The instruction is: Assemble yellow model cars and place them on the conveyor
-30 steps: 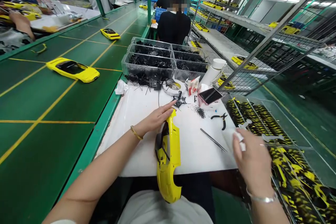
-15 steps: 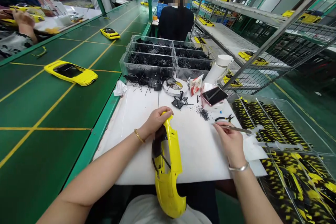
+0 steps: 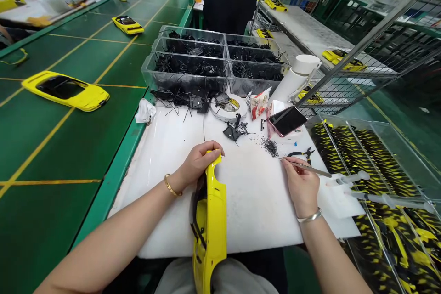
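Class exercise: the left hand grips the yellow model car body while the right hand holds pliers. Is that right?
No: the head view shows the right hand holding tweezers, not pliers; the pliers lie beyond it on the white sheet. The left hand grips the yellow model car body.

1. The right hand (image 3: 301, 188) has left the tray at lower right and now pinches steel tweezers (image 3: 305, 168), once lying on the white foam sheet (image 3: 255, 211); their tips point left, near the black granules (image 3: 271, 148).
2. The white tissue (image 3: 339, 204), once in that hand, lies at the sheet's lower right corner.
3. The yellow car shell (image 3: 209, 225) in the left hand (image 3: 198, 163) now stands straighter, its lower end past the frame's bottom edge.
4. The head of the co-worker (image 3: 230, 4) at top centre has gone above the frame.
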### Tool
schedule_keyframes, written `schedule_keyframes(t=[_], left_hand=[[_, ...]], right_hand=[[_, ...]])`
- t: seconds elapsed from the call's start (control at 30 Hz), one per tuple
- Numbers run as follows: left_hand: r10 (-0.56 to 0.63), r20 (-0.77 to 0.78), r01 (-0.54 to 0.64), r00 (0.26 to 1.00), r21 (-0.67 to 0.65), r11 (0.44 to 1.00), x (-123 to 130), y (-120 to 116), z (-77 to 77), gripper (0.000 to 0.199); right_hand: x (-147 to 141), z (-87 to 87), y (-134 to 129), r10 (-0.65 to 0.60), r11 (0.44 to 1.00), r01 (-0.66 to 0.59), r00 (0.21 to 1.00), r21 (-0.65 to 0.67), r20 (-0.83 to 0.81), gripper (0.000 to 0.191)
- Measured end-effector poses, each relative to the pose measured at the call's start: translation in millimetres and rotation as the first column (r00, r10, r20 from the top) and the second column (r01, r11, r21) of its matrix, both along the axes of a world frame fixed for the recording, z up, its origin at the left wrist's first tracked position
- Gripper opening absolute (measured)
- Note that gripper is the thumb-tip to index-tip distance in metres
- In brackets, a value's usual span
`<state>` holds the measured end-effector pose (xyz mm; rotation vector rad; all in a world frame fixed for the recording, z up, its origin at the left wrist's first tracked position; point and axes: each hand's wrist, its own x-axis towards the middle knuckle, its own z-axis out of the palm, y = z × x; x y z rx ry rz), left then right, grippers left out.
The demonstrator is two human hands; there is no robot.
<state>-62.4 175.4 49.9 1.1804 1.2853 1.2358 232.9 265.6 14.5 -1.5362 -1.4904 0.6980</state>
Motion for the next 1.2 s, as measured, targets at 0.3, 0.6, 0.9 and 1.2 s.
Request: schedule_keyframes(t=[0.3, 0.6, 0.9, 1.2], left_hand=[[0.02, -0.022, -0.02, 1.0, 0.004, 1.0, 1.4, -0.7, 2.1, 0.028], [0.036, 0.094, -0.042, 0.995, 0.061, 0.997, 2.3, -3.0, -1.7, 0.028], [0.047, 0.068, -0.052, 0.997, 0.081, 0.995, 3.8, -3.6, -2.3, 0.029], [0.021, -0.346, 0.069, 0.938, 0.246, 0.967, 10.9, -14.0, 34.5, 0.016]], right_hand=[[0.0, -0.9, 0.2, 0.004, 1.0, -0.004, 1.0, -0.012, 0.015, 0.035], [1.6, -5.6, 2.7, 0.023, 0.999, -0.023, 0.999, 0.023, -0.025, 0.038], [1.5, -5.2, 3.8, 0.029, 0.999, -0.029, 1.0, 0.037, 0.01, 0.036], [-7.5, 27.9, -25.3, 0.156, 0.979, -0.154, 0.988, 0.132, -0.006, 0.029]])
